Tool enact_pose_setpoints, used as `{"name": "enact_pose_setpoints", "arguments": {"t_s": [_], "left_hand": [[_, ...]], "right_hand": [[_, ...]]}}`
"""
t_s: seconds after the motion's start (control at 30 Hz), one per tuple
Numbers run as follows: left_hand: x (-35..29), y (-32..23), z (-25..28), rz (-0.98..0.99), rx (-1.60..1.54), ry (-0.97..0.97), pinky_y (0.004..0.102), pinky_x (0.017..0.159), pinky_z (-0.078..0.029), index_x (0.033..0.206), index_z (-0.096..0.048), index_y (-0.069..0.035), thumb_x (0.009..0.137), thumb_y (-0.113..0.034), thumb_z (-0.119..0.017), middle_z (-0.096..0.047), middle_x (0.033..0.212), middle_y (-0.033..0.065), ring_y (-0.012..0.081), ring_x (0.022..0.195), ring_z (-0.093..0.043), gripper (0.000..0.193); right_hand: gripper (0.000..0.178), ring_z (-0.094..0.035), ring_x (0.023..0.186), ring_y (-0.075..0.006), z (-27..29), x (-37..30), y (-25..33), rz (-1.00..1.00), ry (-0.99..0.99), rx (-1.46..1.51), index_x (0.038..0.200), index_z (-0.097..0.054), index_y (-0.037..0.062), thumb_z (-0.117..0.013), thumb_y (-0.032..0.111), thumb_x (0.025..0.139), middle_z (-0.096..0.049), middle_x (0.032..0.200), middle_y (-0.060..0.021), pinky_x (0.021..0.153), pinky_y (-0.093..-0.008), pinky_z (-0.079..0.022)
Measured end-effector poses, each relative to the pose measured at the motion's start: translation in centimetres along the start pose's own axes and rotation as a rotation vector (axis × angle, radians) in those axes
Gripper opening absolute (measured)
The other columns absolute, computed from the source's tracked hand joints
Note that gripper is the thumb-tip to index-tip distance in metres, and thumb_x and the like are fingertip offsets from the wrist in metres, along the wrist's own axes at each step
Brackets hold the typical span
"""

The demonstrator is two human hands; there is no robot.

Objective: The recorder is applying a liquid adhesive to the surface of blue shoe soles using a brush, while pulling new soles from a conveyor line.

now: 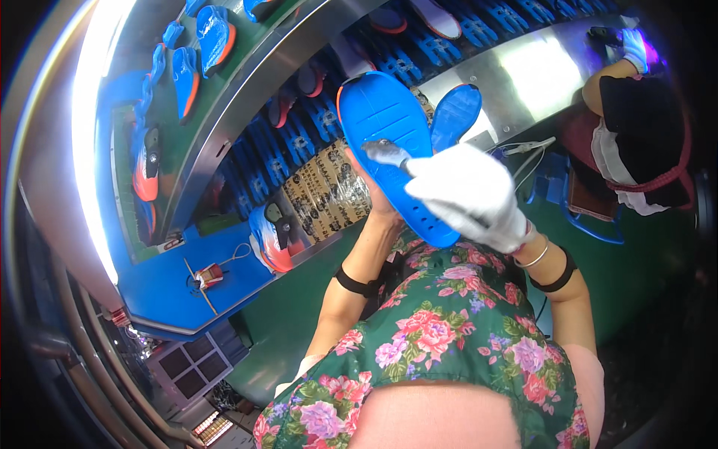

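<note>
My bare left hand [379,196] is closed on the left edge of a large blue shoe sole [407,123] with a thin orange rim, held tilted in front of my chest. Grooved lines and small holes mark the face of the sole. My right hand [467,191], in a white glove, is closed above its lower half. A small grey brush [387,153] with a dark end sticks out of the glove and lies over the middle of the sole; its handle is hidden. Behind, a second blue sole [458,111] rests on the metal ledge.
A conveyor with blue racks [441,51] runs along the far side, a metal rail [217,135] before it. More shoe parts [215,37] lie on the green belt at left. A shoe [273,238] stands by the blue table [161,288]. A co-worker [636,112] sits far right.
</note>
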State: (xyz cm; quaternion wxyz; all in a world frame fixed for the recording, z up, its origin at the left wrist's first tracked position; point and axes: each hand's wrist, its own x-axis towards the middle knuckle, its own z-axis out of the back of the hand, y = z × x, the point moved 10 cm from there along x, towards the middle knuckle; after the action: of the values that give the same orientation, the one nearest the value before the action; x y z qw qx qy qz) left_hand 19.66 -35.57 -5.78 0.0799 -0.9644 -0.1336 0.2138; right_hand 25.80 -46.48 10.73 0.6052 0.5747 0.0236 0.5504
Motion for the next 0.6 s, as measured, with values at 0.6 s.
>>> {"name": "enact_pose_setpoints", "arguments": {"t_s": [0.6], "left_hand": [[2.5,-1.3,-2.3,0.029,0.108,0.377,0.0521,0.077,-0.054,0.122,-0.056,0.001,0.066,-0.104,-0.031,-0.067,0.104,0.0219,0.0378,0.086,-0.065,0.122]], "right_hand": [[0.028,-0.071,0.089,-0.0270,0.0,-1.1,-0.6,-0.041,0.058,0.067,0.106,-0.077,0.0075,-0.079,0.004,0.078,-0.075,0.107,-0.0115,0.079,-0.0376,-0.057]]}}
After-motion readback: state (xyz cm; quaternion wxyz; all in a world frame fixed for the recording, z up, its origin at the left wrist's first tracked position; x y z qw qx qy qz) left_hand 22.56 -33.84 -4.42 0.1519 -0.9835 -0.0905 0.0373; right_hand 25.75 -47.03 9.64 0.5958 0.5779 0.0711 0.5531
